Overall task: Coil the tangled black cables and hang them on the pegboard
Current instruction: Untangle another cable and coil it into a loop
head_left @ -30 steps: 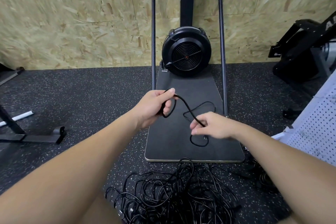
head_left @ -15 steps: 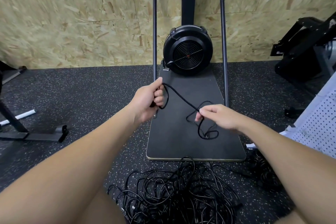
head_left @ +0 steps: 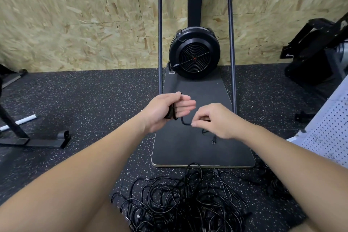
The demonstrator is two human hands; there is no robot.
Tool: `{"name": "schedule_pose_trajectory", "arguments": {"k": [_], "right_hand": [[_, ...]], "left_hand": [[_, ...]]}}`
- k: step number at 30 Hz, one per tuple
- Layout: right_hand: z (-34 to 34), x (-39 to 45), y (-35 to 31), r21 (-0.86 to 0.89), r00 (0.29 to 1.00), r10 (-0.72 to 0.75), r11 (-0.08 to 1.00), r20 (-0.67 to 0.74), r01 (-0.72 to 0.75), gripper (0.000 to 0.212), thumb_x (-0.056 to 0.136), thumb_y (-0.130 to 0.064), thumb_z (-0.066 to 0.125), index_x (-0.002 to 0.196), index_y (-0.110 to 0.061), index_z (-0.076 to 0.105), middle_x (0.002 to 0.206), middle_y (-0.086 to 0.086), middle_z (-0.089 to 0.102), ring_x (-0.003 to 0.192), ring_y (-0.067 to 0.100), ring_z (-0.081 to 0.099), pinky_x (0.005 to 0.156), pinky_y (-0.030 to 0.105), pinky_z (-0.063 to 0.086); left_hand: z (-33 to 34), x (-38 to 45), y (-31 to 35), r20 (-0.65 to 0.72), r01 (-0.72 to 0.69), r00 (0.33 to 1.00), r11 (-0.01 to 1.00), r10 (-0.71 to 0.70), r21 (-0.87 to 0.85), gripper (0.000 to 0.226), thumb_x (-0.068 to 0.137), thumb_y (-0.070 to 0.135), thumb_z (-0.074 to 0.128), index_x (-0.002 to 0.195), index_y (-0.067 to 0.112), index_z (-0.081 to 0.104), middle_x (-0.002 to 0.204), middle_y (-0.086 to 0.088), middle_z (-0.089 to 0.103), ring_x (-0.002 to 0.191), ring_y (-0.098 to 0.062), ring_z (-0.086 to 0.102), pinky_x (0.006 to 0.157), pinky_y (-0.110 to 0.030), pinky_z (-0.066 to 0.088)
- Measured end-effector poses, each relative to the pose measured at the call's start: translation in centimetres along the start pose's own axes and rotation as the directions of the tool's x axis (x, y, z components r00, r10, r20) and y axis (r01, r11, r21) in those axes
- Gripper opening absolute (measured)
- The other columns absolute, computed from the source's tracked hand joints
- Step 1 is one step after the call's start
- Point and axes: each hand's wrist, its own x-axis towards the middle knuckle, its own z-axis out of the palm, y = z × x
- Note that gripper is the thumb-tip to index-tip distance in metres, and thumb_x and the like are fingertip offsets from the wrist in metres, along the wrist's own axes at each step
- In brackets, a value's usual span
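My left hand (head_left: pixel 165 111) grips a small bundle of coiled black cable (head_left: pixel 172 114) above the dark mat. My right hand (head_left: pixel 214 120) pinches the same cable's loose tail just to the right, close to the left hand. The tail's plug end (head_left: pixel 213 141) dangles below my right hand over the mat. A big tangle of black cables (head_left: pixel 180 201) lies on the floor near my legs. The white pegboard (head_left: pixel 327 132) leans at the right edge.
A black fan-wheel exercise machine (head_left: pixel 194 54) with a tall tube frame stands on a dark platform (head_left: pixel 203 152) against an OSB wall. Another black machine (head_left: pixel 316 52) sits at the right. A black metal stand foot (head_left: pixel 43 142) lies on the speckled rubber floor at left.
My right hand has moved up and left toward my left hand, shortening the loose cable between them. The open loops that lay over the mat are gone; only a short tail with the plug hangs.
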Motion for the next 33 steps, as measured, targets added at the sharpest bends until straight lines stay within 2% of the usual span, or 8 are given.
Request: {"name": "schedule_pose_trajectory", "arguments": {"k": [5,9,12,17,22,26,29,33], "right_hand": [[-1.0,0.3,-2.3,0.096,0.948,-0.104,0.986,-0.302,0.139,0.022,0.084,-0.028,0.096,0.095,-0.025,0.076,0.087,-0.008,0.067,0.081,0.015,0.063,0.075,0.032,0.052],[-1.8,-0.2,-1.4,0.316,0.929,0.040,0.945,-0.367,0.084,0.038,0.080,-0.033,0.099,0.108,-0.026,0.074,0.103,-0.005,0.073,0.096,0.018,0.071,0.091,0.037,0.062],[-2.1,-0.7,1.2,0.351,0.959,0.171,0.933,-0.226,-0.083,0.043,0.082,-0.052,0.093,0.114,-0.030,0.075,0.116,-0.011,0.077,0.110,0.008,0.075,0.105,0.041,0.060],[0.4,-2.0,4.2,0.097,0.934,0.299,0.942,0.194,-0.322,0.092,0.083,-0.064,0.087,0.159,-0.026,0.052,0.157,-0.011,0.059,0.142,0.004,0.056,0.125,0.037,0.043],[2.7,-1.9,5.4,-0.144,0.899,0.316,0.948,0.302,-0.285,0.066,0.101,-0.045,0.075,0.159,-0.031,0.048,0.151,-0.014,0.061,0.142,0.013,0.055,0.119,0.037,0.042],[2.1,-1.6,4.7,-0.234,0.935,0.240,0.955,0.260,-0.180,0.012,0.109,-0.039,0.058,0.110,-0.040,0.070,0.106,-0.015,0.076,0.097,0.009,0.070,0.090,0.035,0.054],[1.4,-0.4,2.9,-0.309,0.986,0.078,0.951,0.146,-0.030,0.032,0.107,-0.049,0.051,0.116,-0.028,0.073,0.100,-0.008,0.073,0.095,0.018,0.067,0.090,0.044,0.057],[0.6,0.5,-0.4,-0.121,0.993,-0.116,0.986,0.018,0.117,0.017,0.106,-0.031,0.072,0.119,-0.029,0.084,0.099,-0.015,0.071,0.094,0.006,0.065,0.088,0.031,0.052]], "left_hand": [[2.0,-1.0,-1.2,0.120,0.035,0.990,0.966,-0.068,0.257,0.038,0.117,0.027,0.050,0.097,0.002,0.072,0.083,-0.019,0.073,0.071,-0.028,0.073,0.076,-0.037,0.063],[2.5,-1.3,-0.6,0.183,0.004,0.980,0.938,-0.071,0.346,0.049,0.115,0.042,0.050,0.093,0.003,0.070,0.058,-0.005,0.028,0.052,-0.020,0.024,0.054,-0.032,0.030],[2.0,-1.5,-0.1,0.136,-0.019,0.990,0.955,-0.022,0.296,0.036,0.113,0.034,0.060,0.085,0.012,0.062,0.057,0.000,0.026,0.050,-0.016,0.021,0.052,-0.029,0.024],[1.3,-1.0,0.5,0.111,-0.062,0.993,0.976,0.039,0.209,0.030,0.113,0.032,0.060,0.091,0.012,0.065,0.061,0.000,0.038,0.049,-0.013,0.024,0.050,-0.026,0.026],[1.1,-0.7,0.8,0.029,-0.125,0.992,0.988,0.123,0.086,0.027,0.114,0.027,0.056,0.104,0.006,0.069,0.061,0.001,0.033,0.053,-0.014,0.024,0.053,-0.027,0.028],[-0.1,-0.7,0.6,-0.074,-0.109,0.991,0.994,0.109,0.009,0.022,0.114,0.019,0.051,0.111,0.004,0.066,0.072,-0.003,0.051,0.061,-0.016,0.040,0.056,-0.025,0.039],[-0.6,-0.7,0.2,-0.100,-0.077,0.992,0.997,0.077,0.004,0.020,0.114,0.016,0.054,0.115,0.001,0.067,0.101,-0.018,0.078,0.085,-0.028,0.075,0.071,-0.028,0.061],[-0.5,-0.6,-0.5,-0.086,-0.083,0.993,0.996,0.086,0.038,0.022,0.116,0.015,0.051,0.121,-0.002,0.065,0.120,-0.025,0.078,0.111,-0.037,0.079,0.089,-0.035,0.067]]}}
